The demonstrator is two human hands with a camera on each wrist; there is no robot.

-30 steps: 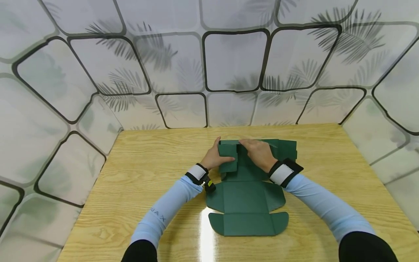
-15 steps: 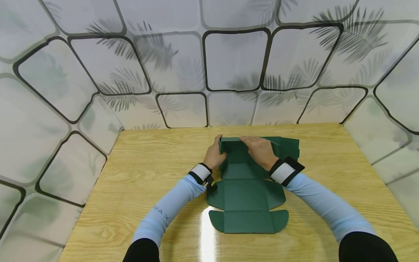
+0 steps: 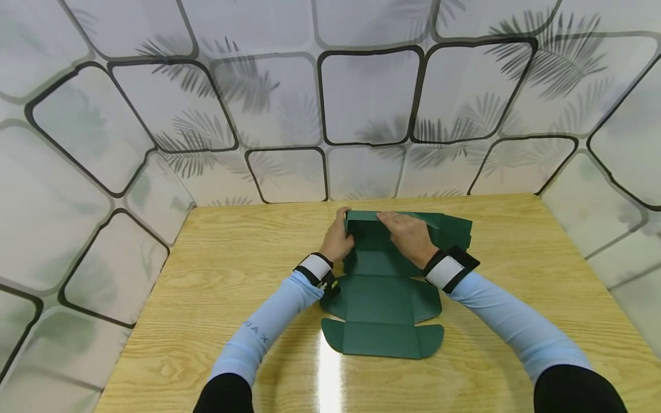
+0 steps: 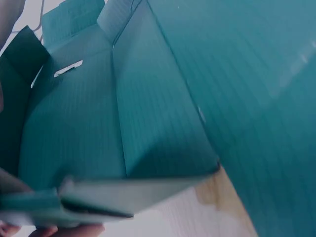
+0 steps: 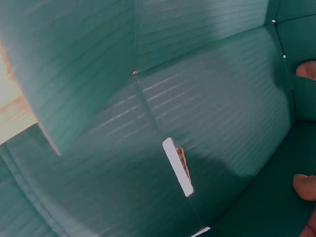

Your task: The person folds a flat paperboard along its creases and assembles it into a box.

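A dark green cardboard box (image 3: pixel 379 298), partly folded, lies with its lid panels and rounded flaps spread toward the person. At its back left corner, my left hand (image 3: pixel 337 238) grips the side wall, thumb on the near side. My right hand (image 3: pixel 410 235) holds the top edge of the back wall (image 3: pixel 361 215), its fingers pointing left along the rim. In the left wrist view, blurred fingers (image 4: pixel 74 231) show under a folded cardboard edge. A pale slot (image 5: pixel 177 167) appears along a crease in the right wrist view, with fingertips (image 5: pixel 305 186) at the right.
The box sits on a light wood-grain table (image 3: pixel 248 252). Behind the table and at both sides hangs a patterned wall covering (image 3: pixel 369 94). A right side flap (image 3: pixel 457 229) of the box sticks out past the right hand.
The left flap that lay folded inward under my left thumb has swung up. The left hand has shifted to the wall's outer edge. The box's front flaps have moved slightly back and left.
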